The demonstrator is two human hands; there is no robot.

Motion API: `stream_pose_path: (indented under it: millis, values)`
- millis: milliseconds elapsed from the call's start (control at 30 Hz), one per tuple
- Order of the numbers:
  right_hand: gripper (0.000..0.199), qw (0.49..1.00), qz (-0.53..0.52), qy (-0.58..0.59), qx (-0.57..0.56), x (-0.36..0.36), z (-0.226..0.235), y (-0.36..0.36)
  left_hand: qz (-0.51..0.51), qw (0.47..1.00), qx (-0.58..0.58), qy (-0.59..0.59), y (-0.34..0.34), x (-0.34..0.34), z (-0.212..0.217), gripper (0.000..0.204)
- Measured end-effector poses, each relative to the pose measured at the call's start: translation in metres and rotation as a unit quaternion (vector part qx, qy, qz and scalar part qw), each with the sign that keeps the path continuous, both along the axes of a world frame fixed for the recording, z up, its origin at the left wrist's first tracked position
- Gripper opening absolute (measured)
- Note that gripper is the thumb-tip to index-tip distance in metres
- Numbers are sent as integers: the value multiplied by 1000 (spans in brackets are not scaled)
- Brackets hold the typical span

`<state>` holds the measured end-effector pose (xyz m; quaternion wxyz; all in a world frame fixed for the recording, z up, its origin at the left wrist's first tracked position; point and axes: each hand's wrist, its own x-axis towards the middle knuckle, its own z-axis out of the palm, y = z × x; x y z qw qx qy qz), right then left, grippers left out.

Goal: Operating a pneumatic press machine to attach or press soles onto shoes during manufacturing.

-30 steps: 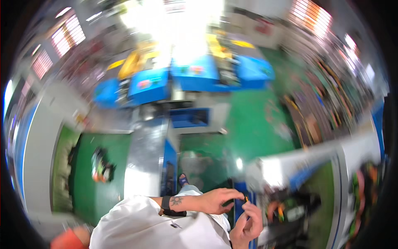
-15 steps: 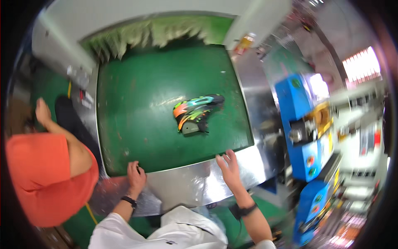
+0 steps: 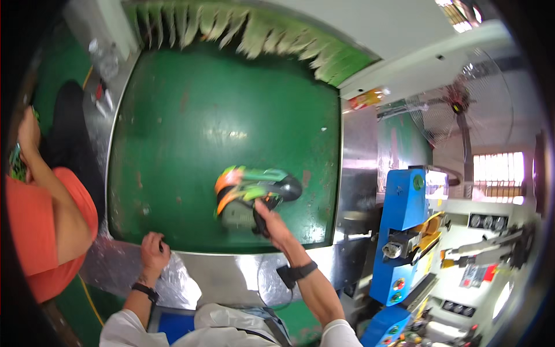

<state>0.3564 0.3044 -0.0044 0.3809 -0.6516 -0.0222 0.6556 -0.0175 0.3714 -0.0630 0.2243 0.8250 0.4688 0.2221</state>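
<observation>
A multicoloured shoe upper [image 3: 248, 189], orange, green and black, lies on its side on the green belt [image 3: 173, 144], with a grey-green last showing at its opening. My right hand [image 3: 273, 225] reaches over the belt's near edge, its fingers closed on the dark part of the shoe by the opening. My left hand [image 3: 154, 252] rests at the metal ledge near the belt's front left corner. Its fingers are curled, and a small dark thing shows at them, too small to name.
A fringed curtain [image 3: 254, 34] hangs across the belt's far end. To the left a person in an orange shirt [image 3: 52, 231] holds something green. Blue machines [image 3: 399, 202] stand on the right, beyond the metal frame [image 3: 355, 168]. A fan [image 3: 459, 107] is at the far right.
My right hand has gone from open above the ledge to gripping the shoe. The shoe appears nearer to me. My left hand stays by the ledge; the whole view has turned.
</observation>
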Motion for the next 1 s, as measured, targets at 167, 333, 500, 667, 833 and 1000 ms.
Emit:
stream_pose_path:
  millis: [167, 333, 500, 667, 833, 1000]
  values:
    - [62, 987, 133, 53, 75, -43, 74, -88, 203, 779, -491, -333, 26, 15, 12, 33]
    - [57, 893, 391, -141, 172, -12, 240, -132, -144, 556, -769, -278, -19, 131, 190, 64]
    - [52, 925, 154, -26, 345, -21, 247, -231, -248, 555, -683, -406, -79, 137, 219, 73]
    - [83, 859, 16, -295, 419, -79, 242, -348, -290, 598, -623, -413, -177, 179, 203, 75]
    - [92, 835, -200, -321, 400, -60, 243, -414, -269, 561, -630, -465, -280, 258, 243, 75]
    - [88, 858, -204, -341, 326, -22, 259, -473, -265, 517, -745, -327, -322, 321, 247, 74]
